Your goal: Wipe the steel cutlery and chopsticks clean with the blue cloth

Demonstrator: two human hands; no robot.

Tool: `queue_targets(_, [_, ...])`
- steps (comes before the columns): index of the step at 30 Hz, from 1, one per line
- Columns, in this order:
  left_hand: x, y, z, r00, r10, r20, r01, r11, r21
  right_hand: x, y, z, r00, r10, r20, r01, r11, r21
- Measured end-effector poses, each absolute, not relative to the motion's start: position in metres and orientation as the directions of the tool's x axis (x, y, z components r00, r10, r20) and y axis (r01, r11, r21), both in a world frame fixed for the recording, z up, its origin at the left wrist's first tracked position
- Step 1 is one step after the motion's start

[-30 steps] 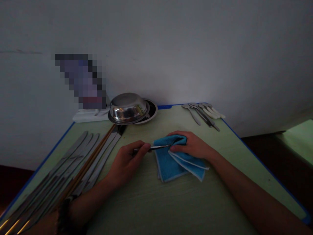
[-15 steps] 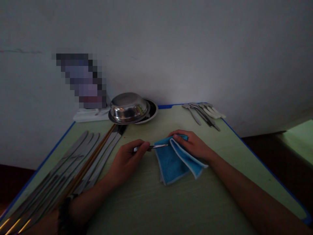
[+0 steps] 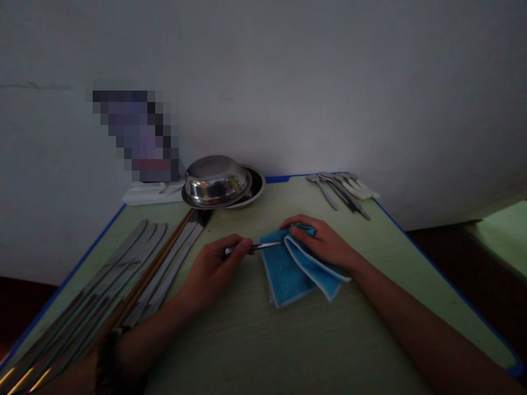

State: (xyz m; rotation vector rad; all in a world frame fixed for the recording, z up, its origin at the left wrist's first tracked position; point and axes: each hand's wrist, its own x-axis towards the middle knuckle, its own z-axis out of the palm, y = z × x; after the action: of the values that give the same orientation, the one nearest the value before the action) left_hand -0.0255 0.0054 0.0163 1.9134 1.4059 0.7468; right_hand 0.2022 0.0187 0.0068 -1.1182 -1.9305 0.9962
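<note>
My left hand is closed around a thin, shiny metal piece of cutlery, thumb on top. Its far end runs into a blue cloth with pale edging, so I cannot tell what kind it is. My right hand grips the cloth from above, fingers folded over it near the cutlery's tip. The cloth's lower corners hang down over the tabletop.
Long metal knives and wooden chopsticks lie at left, partly under my left forearm. Steel bowls stand at the back. Several spoons rest back right. A blurred-out upright object leans by the wall.
My right hand has shifted very slightly left along the cutlery with the cloth. My left hand holds its place.
</note>
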Motion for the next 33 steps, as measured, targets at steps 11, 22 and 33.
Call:
queue_targets(11, [-0.0243,0.0048,0.0162,0.272,0.961,0.048,0.561,-0.199,0.804,0.2083,0.0195,0.0085,-0.433,0.902,-0.004,0.398,0.187,-0.898])
queue_targets(22, [-0.0260,0.0053,0.0147,0.275,0.960,0.044,0.549,-0.195,0.813,0.2056,0.0195,0.0095,-0.494,0.869,0.045,0.385,0.264,-0.884])
queue_targets(33, [-0.0247,0.0054,0.0165,0.265,0.964,0.013,0.571,-0.168,0.803,0.2042,0.0203,0.0045,-0.420,0.900,0.120,0.343,0.280,-0.896])
